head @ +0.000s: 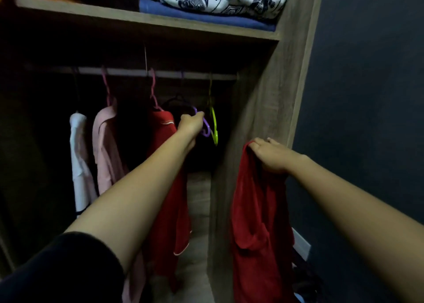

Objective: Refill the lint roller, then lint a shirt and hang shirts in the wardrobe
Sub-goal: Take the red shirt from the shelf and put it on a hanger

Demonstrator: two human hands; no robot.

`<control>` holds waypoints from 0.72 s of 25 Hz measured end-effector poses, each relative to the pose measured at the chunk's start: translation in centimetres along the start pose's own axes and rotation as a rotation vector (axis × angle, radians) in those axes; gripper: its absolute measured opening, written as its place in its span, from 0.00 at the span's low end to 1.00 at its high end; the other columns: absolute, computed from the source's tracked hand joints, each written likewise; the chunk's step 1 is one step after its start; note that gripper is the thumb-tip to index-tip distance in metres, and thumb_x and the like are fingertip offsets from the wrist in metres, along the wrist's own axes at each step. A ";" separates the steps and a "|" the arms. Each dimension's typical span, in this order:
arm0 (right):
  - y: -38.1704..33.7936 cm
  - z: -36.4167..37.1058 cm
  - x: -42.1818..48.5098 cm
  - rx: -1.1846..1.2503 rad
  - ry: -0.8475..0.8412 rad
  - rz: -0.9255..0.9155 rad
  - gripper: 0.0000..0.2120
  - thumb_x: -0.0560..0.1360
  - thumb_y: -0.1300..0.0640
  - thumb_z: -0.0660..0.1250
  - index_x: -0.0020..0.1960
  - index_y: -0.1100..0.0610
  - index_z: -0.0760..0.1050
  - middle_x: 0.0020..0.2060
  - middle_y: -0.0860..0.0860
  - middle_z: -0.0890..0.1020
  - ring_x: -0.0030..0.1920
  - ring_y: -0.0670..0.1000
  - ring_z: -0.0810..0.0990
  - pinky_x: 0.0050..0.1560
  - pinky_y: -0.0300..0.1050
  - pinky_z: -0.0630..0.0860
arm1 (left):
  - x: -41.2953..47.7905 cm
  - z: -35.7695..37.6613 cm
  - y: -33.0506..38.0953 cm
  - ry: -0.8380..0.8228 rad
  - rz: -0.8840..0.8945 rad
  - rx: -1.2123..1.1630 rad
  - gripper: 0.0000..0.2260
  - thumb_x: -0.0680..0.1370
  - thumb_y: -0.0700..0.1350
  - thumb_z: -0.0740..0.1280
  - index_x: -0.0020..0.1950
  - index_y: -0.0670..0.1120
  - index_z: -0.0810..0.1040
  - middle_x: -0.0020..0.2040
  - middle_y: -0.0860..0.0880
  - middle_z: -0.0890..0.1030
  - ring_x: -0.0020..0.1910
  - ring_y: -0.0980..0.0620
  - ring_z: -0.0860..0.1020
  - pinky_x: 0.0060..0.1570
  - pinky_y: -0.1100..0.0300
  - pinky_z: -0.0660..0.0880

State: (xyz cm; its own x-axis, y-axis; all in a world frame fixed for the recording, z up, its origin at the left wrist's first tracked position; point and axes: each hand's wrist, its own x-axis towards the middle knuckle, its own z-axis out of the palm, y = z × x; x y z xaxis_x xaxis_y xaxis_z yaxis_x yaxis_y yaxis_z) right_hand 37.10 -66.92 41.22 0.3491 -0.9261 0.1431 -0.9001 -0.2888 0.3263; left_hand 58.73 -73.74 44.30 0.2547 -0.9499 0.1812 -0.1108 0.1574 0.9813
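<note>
The red shirt (259,211) hangs limp in front of the wardrobe's right side panel (259,96), bunched at its top in the right hand (273,156), whose fingers are closed over the fabric with the knuckles up and the forearm stretched forward from the lower right. The left hand (190,125) reaches deeper into the wardrobe on a long, nearly straight arm with a dark sleeve (59,270) at the upper arm; its fingers are curled around a purple hanger (205,128) that hangs from the rail (128,71). The two hands are well apart, the left farther in and higher than the right. Just beside the purple hanger to the right hangs an empty green hanger (213,123). To the left on the rail hang another red garment (165,165), a pink garment (105,146) and a white garment (79,160). On the shelf (91,13) above lie a folded blue cloth (202,13) and a patterned white cloth (224,0) on top of it.
</note>
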 end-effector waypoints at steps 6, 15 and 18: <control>0.1 0.8 0.1 -0.047 0.038 -0.033 0.27 0.73 0.67 0.58 0.71 0.62 0.57 0.65 0.59 0.66 0.66 0.59 0.68 0.74 0.57 0.51 | 2.1 2.3 0.5 -0.025 0.021 -0.149 0.09 0.73 0.34 0.69 0.39 0.43 0.71 0.35 0.48 0.71 0.37 0.50 0.73 0.37 0.60 0.71; 0.5 1.2 0.4 0.014 0.089 -0.052 0.28 0.71 0.67 0.60 0.70 0.62 0.59 0.65 0.58 0.67 0.66 0.57 0.69 0.74 0.55 0.53 | -8.7 -1.6 0.7 -0.177 -0.012 -0.391 0.25 0.72 0.22 0.58 0.67 0.37 0.64 0.51 0.45 0.71 0.52 0.44 0.77 0.38 0.64 0.74; 0.1 0.6 0.5 0.113 0.044 -0.020 0.28 0.71 0.68 0.61 0.70 0.62 0.60 0.65 0.58 0.66 0.67 0.57 0.67 0.74 0.55 0.52 | -13.2 -5.3 -2.6 -0.196 -0.075 -0.390 0.22 0.71 0.20 0.52 0.57 0.41 0.68 0.51 0.44 0.72 0.49 0.44 0.80 0.34 0.63 0.73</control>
State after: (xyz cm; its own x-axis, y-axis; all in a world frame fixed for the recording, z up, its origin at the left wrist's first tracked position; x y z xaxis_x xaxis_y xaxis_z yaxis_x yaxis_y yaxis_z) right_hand 37.01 -67.51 40.79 0.3761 -0.9091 0.1792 -0.9156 -0.3349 0.2223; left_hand 60.72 -60.21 39.68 0.0568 -0.9899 0.1300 0.2810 0.1409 0.9493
